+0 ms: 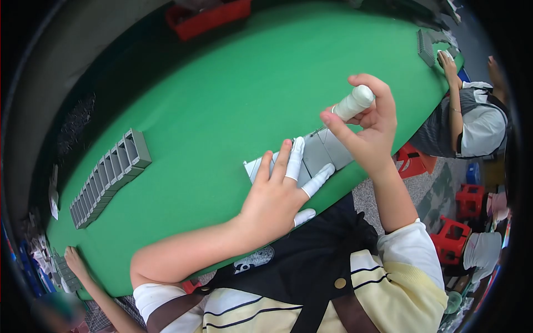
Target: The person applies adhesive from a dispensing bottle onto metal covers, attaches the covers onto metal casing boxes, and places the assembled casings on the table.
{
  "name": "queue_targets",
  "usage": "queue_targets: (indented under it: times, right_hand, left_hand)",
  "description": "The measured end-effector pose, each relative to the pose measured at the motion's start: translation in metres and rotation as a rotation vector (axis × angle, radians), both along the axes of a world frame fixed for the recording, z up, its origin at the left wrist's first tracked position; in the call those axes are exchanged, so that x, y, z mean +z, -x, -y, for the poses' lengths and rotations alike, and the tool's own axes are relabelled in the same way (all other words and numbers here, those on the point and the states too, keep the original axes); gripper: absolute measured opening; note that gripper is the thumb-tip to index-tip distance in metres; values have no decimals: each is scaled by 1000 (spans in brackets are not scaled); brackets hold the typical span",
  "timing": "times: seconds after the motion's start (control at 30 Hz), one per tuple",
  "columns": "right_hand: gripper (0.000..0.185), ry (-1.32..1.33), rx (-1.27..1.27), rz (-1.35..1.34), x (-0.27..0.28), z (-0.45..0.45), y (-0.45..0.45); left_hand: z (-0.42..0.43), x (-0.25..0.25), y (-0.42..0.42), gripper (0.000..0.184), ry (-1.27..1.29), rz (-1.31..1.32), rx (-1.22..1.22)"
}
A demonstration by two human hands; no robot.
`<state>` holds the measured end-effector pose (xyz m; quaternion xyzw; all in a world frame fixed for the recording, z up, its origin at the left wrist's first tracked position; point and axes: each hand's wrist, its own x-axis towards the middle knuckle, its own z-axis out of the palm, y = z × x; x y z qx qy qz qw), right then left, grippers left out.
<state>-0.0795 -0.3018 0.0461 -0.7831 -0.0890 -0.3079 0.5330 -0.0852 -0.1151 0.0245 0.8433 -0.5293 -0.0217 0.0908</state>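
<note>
You are spreading your left hand (pixel 273 194) over a row of flat grey pieces (pixel 317 152) near the green table's (pixel 222 94) edge
Your right hand (pixel 373 129) is curling above their right end, its grip unclear

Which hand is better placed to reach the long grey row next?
Probably the left hand: it is nearer the grey row, though resting on grey panels; the right hand is farther away.

Head-worn view; forward and downward
</note>
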Motion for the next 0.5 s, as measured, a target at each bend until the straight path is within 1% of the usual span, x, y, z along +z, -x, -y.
queue_targets:
  times: [0.17,0.27,0.37,0.47,0.5]
  right_hand:
    - [47,177,-30,79,4,-6,-1]
    - [46,145,136,-57,12,-1,-5]
    - [45,93,269,-106,19,4,-7]
    - [47,171,249,-46,15,3,-4]
    - [49,166,158,-49,11,2,-2]
  left_hand:
    - [0,-1,0,67,-19,9,-1]
    - [1,1,0,67,-26,1,0]
    - [1,2,-1,67,-29,-5,3]
    - [1,1,2,67,-29,4,5]
    - [1,2,2,68,-26,5,5]
